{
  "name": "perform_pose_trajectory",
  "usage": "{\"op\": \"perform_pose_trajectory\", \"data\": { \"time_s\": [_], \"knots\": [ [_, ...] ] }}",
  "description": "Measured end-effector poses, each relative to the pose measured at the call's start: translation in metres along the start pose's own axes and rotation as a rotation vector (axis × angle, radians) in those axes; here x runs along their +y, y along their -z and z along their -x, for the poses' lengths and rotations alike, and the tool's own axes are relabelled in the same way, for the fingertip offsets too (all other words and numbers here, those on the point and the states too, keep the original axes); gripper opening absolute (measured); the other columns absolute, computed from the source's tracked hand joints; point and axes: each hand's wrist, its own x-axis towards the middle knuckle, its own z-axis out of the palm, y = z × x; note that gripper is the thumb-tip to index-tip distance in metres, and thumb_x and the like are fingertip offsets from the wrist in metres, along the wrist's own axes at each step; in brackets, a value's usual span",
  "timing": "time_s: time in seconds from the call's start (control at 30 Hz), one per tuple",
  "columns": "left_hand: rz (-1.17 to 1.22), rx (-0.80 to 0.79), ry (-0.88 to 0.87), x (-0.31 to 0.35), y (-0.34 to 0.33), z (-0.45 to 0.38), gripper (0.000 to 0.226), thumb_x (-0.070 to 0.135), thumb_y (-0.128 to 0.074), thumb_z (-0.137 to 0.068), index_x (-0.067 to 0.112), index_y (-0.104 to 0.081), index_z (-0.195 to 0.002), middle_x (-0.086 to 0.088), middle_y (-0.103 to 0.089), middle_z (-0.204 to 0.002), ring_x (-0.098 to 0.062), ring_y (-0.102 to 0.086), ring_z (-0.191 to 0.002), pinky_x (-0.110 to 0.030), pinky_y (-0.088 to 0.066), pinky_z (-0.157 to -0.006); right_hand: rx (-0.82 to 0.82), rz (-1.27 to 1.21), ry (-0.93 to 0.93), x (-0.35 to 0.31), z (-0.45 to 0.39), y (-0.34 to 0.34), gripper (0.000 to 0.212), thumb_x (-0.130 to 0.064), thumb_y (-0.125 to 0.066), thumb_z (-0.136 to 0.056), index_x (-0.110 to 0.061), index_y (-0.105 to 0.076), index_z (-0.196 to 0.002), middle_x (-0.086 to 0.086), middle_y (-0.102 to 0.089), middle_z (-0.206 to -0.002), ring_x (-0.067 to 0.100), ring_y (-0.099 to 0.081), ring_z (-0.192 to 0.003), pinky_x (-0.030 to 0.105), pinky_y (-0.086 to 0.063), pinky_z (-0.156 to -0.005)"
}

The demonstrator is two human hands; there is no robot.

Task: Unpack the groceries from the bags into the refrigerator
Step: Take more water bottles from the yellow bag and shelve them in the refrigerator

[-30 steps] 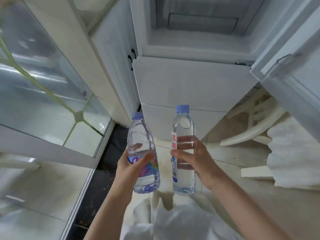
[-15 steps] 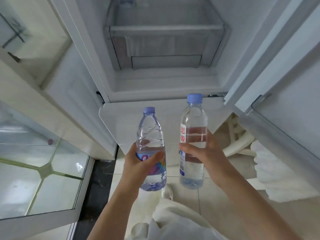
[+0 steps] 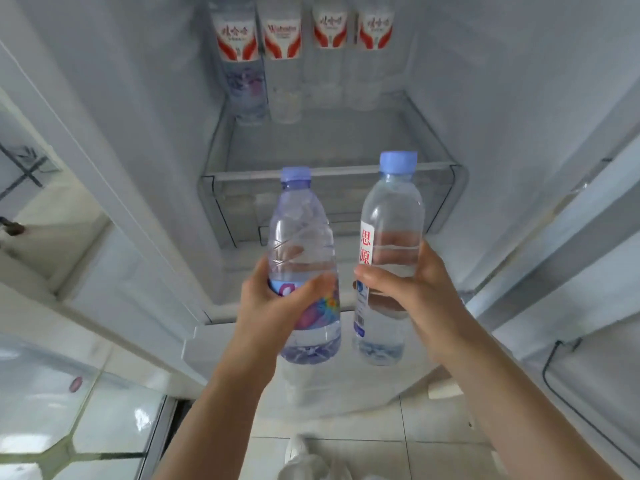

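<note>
My left hand (image 3: 277,306) grips a clear water bottle with a colourful label (image 3: 301,237) and a pale blue cap. My right hand (image 3: 412,292) grips a second clear water bottle with red characters on its label (image 3: 391,209), also blue-capped. Both bottles are upright, side by side, held in front of the open refrigerator (image 3: 138,98). Behind them a glass shelf (image 3: 332,171) spans the compartment, with a clear drawer under it. Several bottles with red and white labels (image 3: 280,39) stand at the back of that shelf.
The refrigerator door (image 3: 571,237) stands open on the right. A closed white lower drawer front (image 3: 214,348) lies below the hands. A glass-panelled cabinet (image 3: 52,410) is at the lower left. A white bag (image 3: 304,459) sits on the tiled floor at the bottom edge.
My view has tilted upward, bringing the refrigerator shelf and its stored bottles into sight. Both hands have lifted the two bottles higher and closer to the open compartment.
</note>
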Motion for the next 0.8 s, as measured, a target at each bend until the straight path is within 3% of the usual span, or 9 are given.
{"op": "perform_pose_trajectory", "data": {
  "time_s": [0.17, 0.3, 0.37, 0.43, 0.5, 0.63, 0.73, 0.8],
  "knots": [
    [0.01, 0.0, -0.077, 0.035, 0.004, -0.055, 0.045, 0.019, -0.09, -0.057, 0.016, -0.066, -0.095, -0.005, -0.075, -0.082, -0.021, -0.074, -0.075, -0.03, -0.059, -0.063, 0.061, -0.033, 0.104, -0.033, -0.046, -0.018, 0.046, -0.026, -0.08, -0.06, -0.022, -0.063, -0.103, -0.005, -0.072, -0.086, 0.012, -0.07, -0.084, 0.021, -0.052, -0.066],
    [-0.015, -0.003, -0.167, 0.064, 0.007, -0.095, 0.055, 0.021, -0.09, -0.056, 0.012, -0.067, -0.105, -0.005, -0.075, -0.085, -0.023, -0.074, -0.079, -0.035, -0.06, -0.069, 0.114, -0.085, 0.185, -0.062, -0.082, -0.034, 0.042, -0.021, -0.08, -0.058, -0.022, -0.065, -0.098, -0.001, -0.071, -0.084, 0.017, -0.07, -0.084, 0.028, -0.052, -0.068],
    [-0.031, 0.013, -0.222, 0.077, 0.006, -0.113, 0.047, 0.014, -0.088, -0.062, 0.013, -0.067, -0.104, 0.0, -0.075, -0.081, -0.015, -0.073, -0.075, -0.027, -0.059, -0.065, 0.132, -0.119, 0.207, -0.075, -0.097, -0.043, 0.049, -0.021, -0.081, -0.059, -0.014, -0.063, -0.104, 0.004, -0.072, -0.089, 0.023, -0.07, -0.087, 0.033, -0.054, -0.069],
    [-0.039, 0.039, -0.279, 0.09, 0.004, -0.127, 0.045, 0.015, -0.086, -0.064, 0.016, -0.066, -0.104, 0.006, -0.073, -0.08, -0.004, -0.071, -0.069, -0.017, -0.054, -0.059, 0.144, -0.127, 0.221, -0.087, -0.109, -0.047, 0.051, -0.021, -0.084, -0.057, -0.018, -0.062, -0.102, 0.002, -0.072, -0.09, 0.023, -0.071, -0.088, 0.036, -0.055, -0.07],
    [-0.033, 0.044, -0.34, 0.098, 0.0, -0.138, 0.05, 0.016, -0.086, -0.063, 0.016, -0.065, -0.108, 0.006, -0.073, -0.087, -0.003, -0.071, -0.074, -0.015, -0.054, -0.061, 0.151, -0.128, 0.223, -0.098, -0.117, -0.049, 0.052, -0.025, -0.088, -0.055, -0.024, -0.061, -0.101, -0.002, -0.073, -0.091, 0.019, -0.072, -0.088, 0.038, -0.056, -0.071],
    [-0.032, 0.078, -0.461, 0.11, -0.006, -0.157, 0.052, 0.016, -0.088, -0.061, 0.025, -0.062, -0.106, 0.016, -0.068, -0.092, 0.008, -0.066, -0.078, -0.007, -0.05, -0.063, 0.185, -0.123, 0.258, -0.115, -0.133, -0.052, 0.047, -0.022, -0.082, -0.064, -0.025, -0.06, -0.105, -0.003, -0.072, -0.095, 0.012, -0.072, -0.085, 0.028, -0.055, -0.064],
    [-0.032, 0.104, -0.538, 0.116, -0.011, -0.171, 0.059, 0.033, -0.089, -0.053, 0.026, -0.059, -0.104, 0.02, -0.064, -0.092, 0.018, -0.061, -0.078, -0.001, -0.044, -0.065, 0.216, -0.079, 0.301, -0.124, -0.15, -0.054, 0.045, -0.02, -0.081, -0.069, -0.026, -0.058, -0.107, -0.003, -0.071, -0.099, 0.01, -0.071, -0.086, 0.03, -0.058, -0.068],
    [-0.006, 0.108, -0.582, 0.117, -0.016, -0.18, 0.082, 0.052, -0.087, -0.042, 0.016, -0.06, -0.111, 0.013, -0.065, -0.099, 0.017, -0.061, -0.084, -0.001, -0.044, -0.07, 0.217, -0.052, 0.348, -0.128, -0.161, -0.053, 0.043, -0.019, -0.081, -0.071, -0.028, -0.056, -0.105, -0.003, -0.07, -0.102, 0.01, -0.07, -0.088, 0.031, -0.059, -0.07]
  ]
}}
